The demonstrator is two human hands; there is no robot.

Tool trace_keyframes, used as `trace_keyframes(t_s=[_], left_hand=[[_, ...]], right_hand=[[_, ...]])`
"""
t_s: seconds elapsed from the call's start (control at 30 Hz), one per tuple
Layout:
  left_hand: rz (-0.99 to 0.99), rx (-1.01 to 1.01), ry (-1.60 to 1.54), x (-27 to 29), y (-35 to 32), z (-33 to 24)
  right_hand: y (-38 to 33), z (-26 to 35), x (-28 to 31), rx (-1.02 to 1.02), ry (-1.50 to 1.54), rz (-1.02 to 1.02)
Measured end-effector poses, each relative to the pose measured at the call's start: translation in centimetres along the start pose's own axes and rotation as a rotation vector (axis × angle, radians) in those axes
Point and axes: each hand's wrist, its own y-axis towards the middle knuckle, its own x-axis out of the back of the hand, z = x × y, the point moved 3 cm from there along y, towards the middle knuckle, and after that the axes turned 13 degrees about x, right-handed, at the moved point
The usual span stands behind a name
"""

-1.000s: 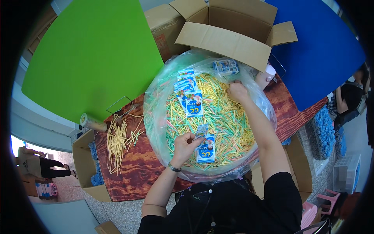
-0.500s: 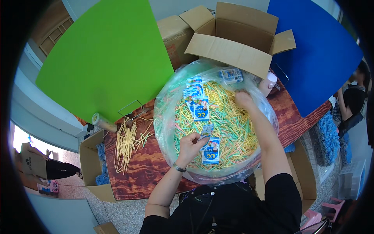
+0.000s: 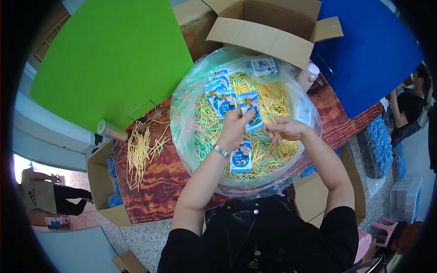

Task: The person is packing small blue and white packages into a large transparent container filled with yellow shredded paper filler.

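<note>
Both hands have met over the bag point(image 3: 300, 102): left hand point(image 3: 236, 125) now pinches a packet point(image 3: 253, 113), right hand point(image 3: 284, 128) clamps sticks point(image 3: 266, 119), apparently about to fill it.

You worked over a glossy, crinkled clear plastic bag point(image 3: 191, 98) of thin matt sticks point(image 3: 273, 152). Your packets point(image 3: 241, 157) looked like shiny printed film. The bench point(image 3: 159, 177) was dark grained wood, the boxes point(image 3: 268, 27) matt brown cardboard.
</note>
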Motion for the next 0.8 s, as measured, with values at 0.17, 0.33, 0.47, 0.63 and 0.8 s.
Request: trace_keyframes(t_s=[0.17,0.33,0.47,0.63,0.8], left_hand=[[0.147,0.138,0.159,-1.2,-0.1,1.3],[0.052,0.015,0.051,-0.3,-2.8,0.0],[0.119,0.053,-0.134,0.6,-5.4,3.1],[0.155,0.183,-0.393,-0.6,-5.7,5.1],[0.097,0.045,-0.148,0.0,-6.6,2.3]], right_hand=[[0.0,-2.0,-0.9,-0.019,0.189,0.028],[-0.1,-1.7,-1.5,0.139,0.257,-0.1],[1.6,-0.4,-3.6,0.527,0.245,-0.327],[2.5,-1.7,-5.6,0.63,-0.059,-0.497],[1.7,2.3,-6.4,0.794,-0.391,-0.344]])
